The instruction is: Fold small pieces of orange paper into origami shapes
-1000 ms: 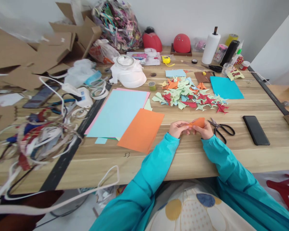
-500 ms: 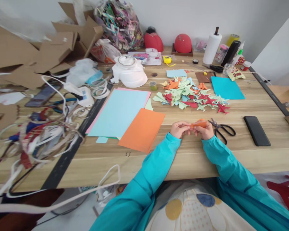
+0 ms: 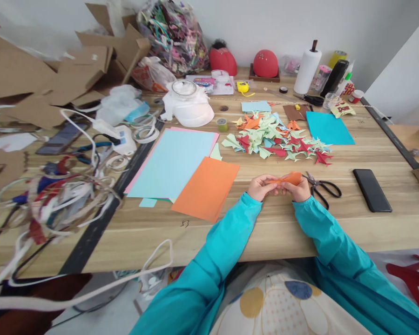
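Observation:
My left hand (image 3: 260,187) and my right hand (image 3: 298,190) meet above the wooden table (image 3: 265,232), both pinching a small folded orange paper piece (image 3: 290,178). The fingers of each hand are closed on it. An orange sheet (image 3: 206,188) lies just left of my hands, partly over a light blue sheet (image 3: 171,160). Black-handled scissors (image 3: 321,188) lie right beside my right hand. A pile of folded paper shapes (image 3: 275,138) in green, red and orange sits beyond my hands.
A black phone (image 3: 372,189) lies to the right. A teal sheet (image 3: 328,127) is at the back right near a paper towel roll (image 3: 306,70). Tangled straps and cables (image 3: 59,200) and cardboard (image 3: 38,79) crowd the left side. A white container (image 3: 186,104) stands at the back.
The orange paper piece has been flattened and turned slightly between my fingers; my hands stay in the same spot.

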{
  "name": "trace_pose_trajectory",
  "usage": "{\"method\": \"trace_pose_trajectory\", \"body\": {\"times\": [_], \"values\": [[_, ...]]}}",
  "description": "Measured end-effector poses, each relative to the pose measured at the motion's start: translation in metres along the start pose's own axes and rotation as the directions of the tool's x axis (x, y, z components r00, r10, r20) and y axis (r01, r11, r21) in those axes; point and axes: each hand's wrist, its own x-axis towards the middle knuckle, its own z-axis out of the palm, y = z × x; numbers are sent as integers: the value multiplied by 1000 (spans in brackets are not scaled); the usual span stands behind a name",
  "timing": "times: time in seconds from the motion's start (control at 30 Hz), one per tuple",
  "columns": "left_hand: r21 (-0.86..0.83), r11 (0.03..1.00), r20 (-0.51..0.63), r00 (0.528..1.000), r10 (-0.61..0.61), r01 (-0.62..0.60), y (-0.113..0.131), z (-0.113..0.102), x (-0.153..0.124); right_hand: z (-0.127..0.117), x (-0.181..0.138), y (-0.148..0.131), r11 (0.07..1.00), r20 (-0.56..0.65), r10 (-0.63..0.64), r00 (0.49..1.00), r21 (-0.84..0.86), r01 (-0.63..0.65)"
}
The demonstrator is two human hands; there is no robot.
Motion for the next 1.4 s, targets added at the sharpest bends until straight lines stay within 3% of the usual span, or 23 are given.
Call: {"method": "trace_pose_trajectory", "body": {"times": [0.4, 0.8, 1.07, 1.4], "values": [[-49, 998, -40, 999, -26, 24, 4, 1, -1, -2, -1, 4, 999, 89, -26, 996, -26, 28], [-74, 997, 24, 1000, -11, 13, 0, 0, 0, 0, -2, 1, 996, 20, -61, 998, 62, 60], [-132, 990, 13, 999, -47, 48, 2, 2, -2, 1, -2, 0, 991, -2, 25, 1000, 132, -24], [-121, 992, 27, 999, 41, -37, 1, 2, -2, 1, 0, -2, 981, -29, 28, 999, 195, -22]]}}
